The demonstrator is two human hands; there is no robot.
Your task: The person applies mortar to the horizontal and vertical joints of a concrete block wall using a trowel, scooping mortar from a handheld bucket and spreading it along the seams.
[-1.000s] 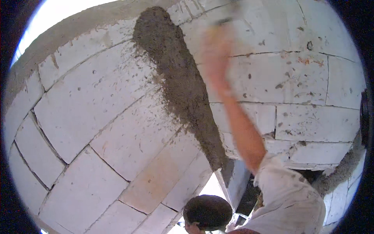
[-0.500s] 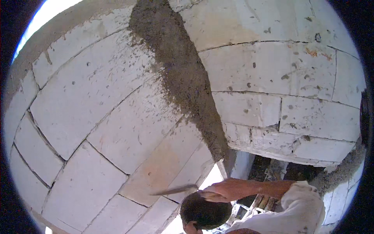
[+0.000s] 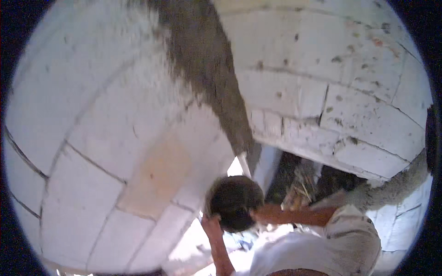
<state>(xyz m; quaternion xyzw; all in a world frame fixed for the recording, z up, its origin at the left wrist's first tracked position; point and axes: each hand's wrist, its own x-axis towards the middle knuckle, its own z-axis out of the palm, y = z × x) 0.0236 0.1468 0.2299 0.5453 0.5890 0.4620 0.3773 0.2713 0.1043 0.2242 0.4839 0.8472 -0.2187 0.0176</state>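
A dark round bowl (image 3: 235,191) is tilted in front of me, its inside in shadow. My left hand (image 3: 211,223) grips its near left rim, with the forearm coming up from below. At the bowl's right side is my right hand (image 3: 265,214), its fingers closed and blurred; what they hold is hidden in the dark of the bowl. Beyond the bowl, a broad strip of wet grey mortar (image 3: 202,55) runs up the inner corner between two walls of pale blocks.
The left block wall (image 3: 87,193) has open dark joints and a yellowish patch. On the right, the mortar-spotted block wall (image 3: 294,50) ends above a dark opening with debris (image 3: 301,184). More grey mortar (image 3: 391,193) covers a ledge at the far right.
My right hand and the thin, trowel-like blade it held have lowered; the blade no longer shows clearly. The bowl has come higher in view, with my left hand now visible. The view has shifted.
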